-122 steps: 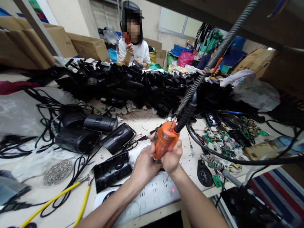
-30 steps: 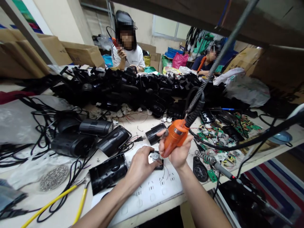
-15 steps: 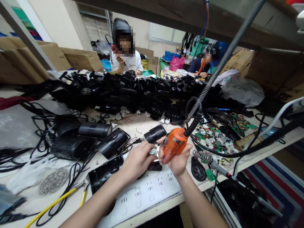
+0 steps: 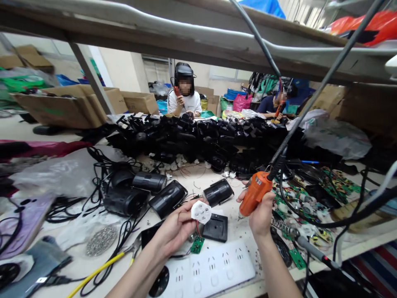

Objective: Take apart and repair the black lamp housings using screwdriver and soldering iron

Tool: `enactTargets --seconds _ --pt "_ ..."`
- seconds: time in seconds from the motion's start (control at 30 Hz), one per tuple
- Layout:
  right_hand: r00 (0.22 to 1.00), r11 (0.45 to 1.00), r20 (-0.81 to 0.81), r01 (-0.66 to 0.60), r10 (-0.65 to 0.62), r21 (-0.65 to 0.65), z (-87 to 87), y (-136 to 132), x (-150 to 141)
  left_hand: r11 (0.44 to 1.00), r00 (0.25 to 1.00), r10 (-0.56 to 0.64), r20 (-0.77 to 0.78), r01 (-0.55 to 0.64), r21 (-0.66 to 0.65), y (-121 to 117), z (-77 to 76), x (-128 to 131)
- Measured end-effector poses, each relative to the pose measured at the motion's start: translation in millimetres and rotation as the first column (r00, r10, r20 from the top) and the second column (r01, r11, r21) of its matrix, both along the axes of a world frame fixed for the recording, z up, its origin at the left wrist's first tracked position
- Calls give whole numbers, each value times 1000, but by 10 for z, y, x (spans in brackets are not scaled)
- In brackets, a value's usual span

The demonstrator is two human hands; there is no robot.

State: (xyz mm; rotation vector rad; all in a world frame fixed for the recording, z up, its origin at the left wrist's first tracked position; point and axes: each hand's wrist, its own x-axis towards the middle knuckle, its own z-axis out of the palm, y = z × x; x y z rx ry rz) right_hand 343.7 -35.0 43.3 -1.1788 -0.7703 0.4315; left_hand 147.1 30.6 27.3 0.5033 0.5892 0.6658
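Note:
My left hand (image 4: 175, 231) pinches a white plastic part (image 4: 201, 212) with metal spots on its face; what they are is too small to tell. A small green circuit board (image 4: 197, 245) hangs just below it, by a red wire. My right hand (image 4: 262, 217) is wrapped round an orange electric screwdriver (image 4: 254, 193), which hangs from a spring and cable and points downward, apart from the white part. A black rectangular housing piece (image 4: 220, 234) lies on the bench between my hands. Close in front of me is a white multi-socket panel (image 4: 217, 269).
Black cylindrical housings (image 4: 169, 198) lie beyond my left hand, before a long heap of black parts (image 4: 198, 134). Screws (image 4: 101, 241) are piled at left, near yellow-handled pliers (image 4: 102, 267). Circuit boards (image 4: 328, 186) are strewn at right. Two people work opposite, under an overhead beam.
My right hand has drawn the screwdriver away from the white part, to the right. My left hand has turned that part's face upward. The view has shifted left and up.

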Motion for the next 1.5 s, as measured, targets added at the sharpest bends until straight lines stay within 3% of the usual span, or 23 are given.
enactTargets --seconds 0.1,0.17,0.3,0.33,0.4,0.47,0.53,0.7,0.8,0.9,1.0,1.03,1.07,1.2,1.27,1.33,1.5 --pt "988 991 148 63 -46 -116 -56 -77 128 999 999 2 35 -1 -38 2 -32 -13" --pt "957 968 254 186 -140 -167 -70 -176 156 999 999 3 50 -1 -32 5 -51 -20" --pt "761 878 517 477 -392 -36 -98 -384 -26 999 999 25 23 -24 -36 1 -44 -8" --pt "712 881 593 473 -376 -9 -117 -421 -114 999 1000 30 8 -29 -45 -4 -34 -1" --pt "684 939 702 338 -198 -65 -175 -461 -301 998 999 32 -22 -33 -55 -18 -13 12" --pt "677 970 736 169 13 -173 -243 -455 -462 998 999 29 -35 -31 -52 -36 -1 17" --pt "658 971 742 70 127 -228 -296 -421 -570 999 999 29 -32 -31 -39 -58 -3 12" --pt "632 965 745 -16 213 -262 -307 -343 -660 1000 1000 19 -10 -18 14 -117 -30 -14" --pt "633 969 748 -15 200 -246 -285 -342 -653 976 983 41 -181 0 218 -136 -52 -22" --pt "630 971 754 -2 188 -240 -294 -369 -584 867 895 180 -409 52 496 -136 -89 -47" --pt "643 959 741 38 193 -282 -344 -408 -461 800 831 278 -482 77 595 -155 -123 -101" --pt "645 948 735 49 211 -315 -368 -422 -417 755 806 308 -506 116 645 -173 -130 -120" --pt "643 933 728 56 238 -355 -394 -434 -376 684 781 343 -522 174 708 -197 -135 -137" --pt "627 879 704 64 333 -472 -495 -471 -278 298 749 402 -528 438 848 -316 -169 -171" --pt "625 869 698 61 350 -491 -523 -484 -264 182 745 381 -548 521 834 -361 -195 -177" --pt "623 863 692 51 366 -503 -529 -494 -259 127 720 372 -586 586 800 -386 -210 -185" --pt "629 863 674 11 387 -506 -502 -514 -242 105 664 382 -642 659 745 -435 -118 -202"
